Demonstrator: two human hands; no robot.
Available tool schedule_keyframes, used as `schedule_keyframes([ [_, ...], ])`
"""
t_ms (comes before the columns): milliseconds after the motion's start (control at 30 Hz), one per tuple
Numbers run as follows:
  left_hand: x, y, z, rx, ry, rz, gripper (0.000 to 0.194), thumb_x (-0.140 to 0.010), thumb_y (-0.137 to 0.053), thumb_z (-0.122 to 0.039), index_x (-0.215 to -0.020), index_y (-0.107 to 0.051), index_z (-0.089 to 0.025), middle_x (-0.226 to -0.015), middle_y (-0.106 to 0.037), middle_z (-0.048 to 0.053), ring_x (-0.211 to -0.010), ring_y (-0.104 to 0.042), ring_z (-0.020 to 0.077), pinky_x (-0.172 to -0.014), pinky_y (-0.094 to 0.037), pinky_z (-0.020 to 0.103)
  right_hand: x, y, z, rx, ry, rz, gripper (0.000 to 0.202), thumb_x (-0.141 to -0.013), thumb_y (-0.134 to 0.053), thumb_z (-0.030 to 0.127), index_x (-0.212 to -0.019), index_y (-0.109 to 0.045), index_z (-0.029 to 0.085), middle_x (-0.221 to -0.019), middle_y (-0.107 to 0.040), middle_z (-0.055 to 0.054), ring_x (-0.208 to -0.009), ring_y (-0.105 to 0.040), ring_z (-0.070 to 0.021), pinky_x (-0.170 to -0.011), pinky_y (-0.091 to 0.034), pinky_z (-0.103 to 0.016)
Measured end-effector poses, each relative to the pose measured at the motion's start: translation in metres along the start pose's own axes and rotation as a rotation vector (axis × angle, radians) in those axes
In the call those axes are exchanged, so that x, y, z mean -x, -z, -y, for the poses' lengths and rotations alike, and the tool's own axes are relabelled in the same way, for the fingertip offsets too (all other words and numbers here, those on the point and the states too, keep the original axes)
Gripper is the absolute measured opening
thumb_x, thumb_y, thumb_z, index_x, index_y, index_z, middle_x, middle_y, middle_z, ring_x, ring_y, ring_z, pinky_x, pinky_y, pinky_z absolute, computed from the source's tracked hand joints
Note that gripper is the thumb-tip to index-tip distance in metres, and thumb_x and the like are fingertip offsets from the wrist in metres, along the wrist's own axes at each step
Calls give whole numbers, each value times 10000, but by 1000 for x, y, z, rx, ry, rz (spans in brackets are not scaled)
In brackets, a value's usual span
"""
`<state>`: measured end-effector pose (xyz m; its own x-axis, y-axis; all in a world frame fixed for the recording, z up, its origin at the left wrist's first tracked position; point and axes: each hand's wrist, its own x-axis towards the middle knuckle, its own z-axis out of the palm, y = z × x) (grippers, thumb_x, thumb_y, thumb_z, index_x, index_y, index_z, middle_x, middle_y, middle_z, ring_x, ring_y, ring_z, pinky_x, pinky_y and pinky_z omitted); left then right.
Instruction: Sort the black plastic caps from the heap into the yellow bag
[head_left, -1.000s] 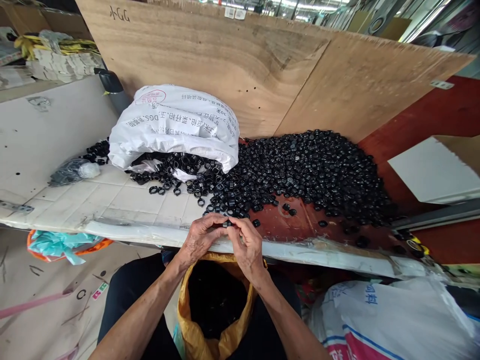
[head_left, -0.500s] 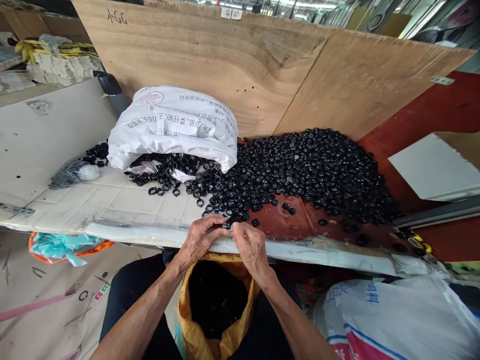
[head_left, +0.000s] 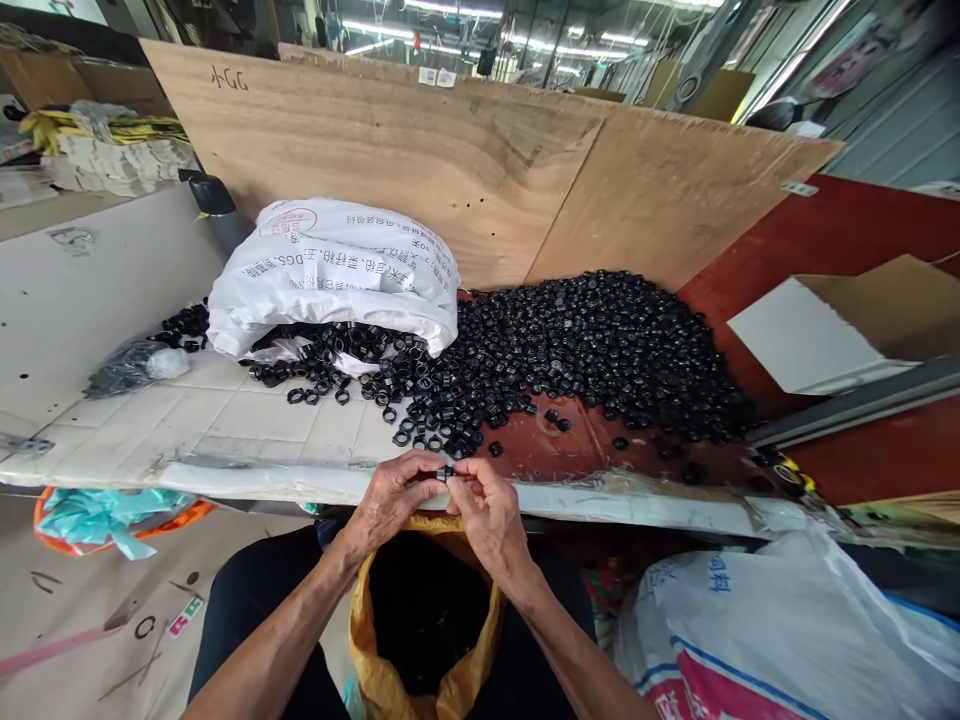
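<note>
1. Nearest you, the yellow bag (head_left: 362, 610) gapes between your dark-trousered legs (head_left: 255, 590). Its inside is too dark to make out single items.
2. Just above its far rim, your left hand (head_left: 390, 505) has thumb and fingertips clamped on a small black piece (head_left: 445, 473), as it did half a second ago.
3. Your right hand (head_left: 487, 510) is what has changed: its fingertips stood slightly away from the piece, and now they are pinched in against it. Your hands meet there, so the work looks two-handed again, centred on this one piece. You cannot tell here whether it is a single part or two together.
4. Right behind your fingers runs the wrapped bench edge (head_left: 262, 482); the piece sits in front of it from your side.
5. Beyond that, loose black rings (head_left: 424, 385) spill from the mouth of the white sack (head_left: 337, 260), and the heap of black parts (head_left: 600, 340) spreads to the right. Both lie much as they did, and neither hand touches them.
6. Farthest back, the plywood board (head_left: 375, 150) sits lower in view and more ceiling shows, so your head seems to have tipped up slightly.
</note>
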<state>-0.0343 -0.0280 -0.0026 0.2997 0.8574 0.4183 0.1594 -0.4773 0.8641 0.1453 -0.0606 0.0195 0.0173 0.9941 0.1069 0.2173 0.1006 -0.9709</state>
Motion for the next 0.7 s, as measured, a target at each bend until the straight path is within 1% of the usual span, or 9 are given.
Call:
schedule_keyframes([
  [133, 27, -5, -3, -242, -181, 18, 235, -1034, -626, -236, -1261, -681, -218, -1176, -755, 102, -1115, -746, 227, -971, -637, 353, 19, -10, 4, -150, -313, 52, 245, -876, -595, 456, -879, -573, 212, -498, -533, 52, -433, -495, -136, -452, -399, -240],
  [233, 40, -6, -5, -372, -298, 43, 305, -1037, -597, -166, -1338, -622, -209, -1226, -733, 122, -1135, -735, 230, -971, -645, 363, 24, -17, 5, -200, -447, 50, 253, -840, -591, 464, -815, -524, 221, -478, -442, 78, -409, -366, -101, -418, -276, -227],
  [367, 41, 3, -16, -368, -314, 112, 279, -1051, -563, -157, -1322, -606, -206, -1204, -731, 114, -1098, -736, 216, -949, -644, 342, 28, -20, 3, -162, -556, 24, 257, -792, -618, 440, -743, -462, 241, -500, -323, 99, -427, -277, -87, -425, -177, -230],
  [433, 37, 10, -25, -342, -292, 207, 239, -1066, -527, -163, -1282, -618, -213, -1191, -729, 100, -1091, -730, 207, -943, -631, 327, 31, -15, 1, -159, -610, 97, 226, -807, -584, 416, -731, -459, 244, -514, -324, 94, -423, -265, -91, -428, -166, -237],
  [500, 28, 15, -34, -336, -223, 350, 176, -1058, -578, -242, -1219, -645, -224, -1166, -719, 81, -1069, -722, 207, -923, -617, 318, 32, -4, -3, -68, -547, 187, 221, -830, -562, 392, -694, -493, 232, -538, -411, 62, -445, -334, -104, -450, -227, -246],
  [567, 15, 15, -39, -381, -122, 443, 221, -1002, -683, -370, -1174, -667, -233, -1119, -700, 64, -1017, -713, 217, -870, -604, 317, 28, 10, -9, 117, -356, 167, 231, -860, -577, 380, -703, -571, 211, -617, -553, 9, -536, -482, -137, -530, -347, -262],
  [600, 7, 11, -39, -428, -78, 439, 278, -969, -722, -413, -1177, -672, -234, -1090, -689, 60, -986, -707, 223, -842, -597, 322, 24, 17, -12, 215, -236, 110, 208, -877, -584, 367, -750, -617, 205, -680, -610, -14, -609, -547, -160, -592, -401, -275],
  [633, -2, 6, -36, -489, -46, 400, 294, -967, -722, -408, -1198, -673, -233, -1065, -682, 59, -963, -703, 227, -827, -591, 328, 18, 23, -16, 297, -119, 37, 169, -890, -581, 340, -820, -650, 203, -750, -649, -33, -683, -593, -182, -656, -441, -290],
  [700, -20, -7, -27, -626, 8, 284, 246, -995, -665, -304, -1225, -677, -217, -1042, -689, 70, -955, -708, 237, -850, -586, 342, 2, 32, -23, 421, 87, -65, 144, -902, -546, 242, -956, -673, 201, -884, -676, -62, -808, -638, -211, -757, -489, -315],
])
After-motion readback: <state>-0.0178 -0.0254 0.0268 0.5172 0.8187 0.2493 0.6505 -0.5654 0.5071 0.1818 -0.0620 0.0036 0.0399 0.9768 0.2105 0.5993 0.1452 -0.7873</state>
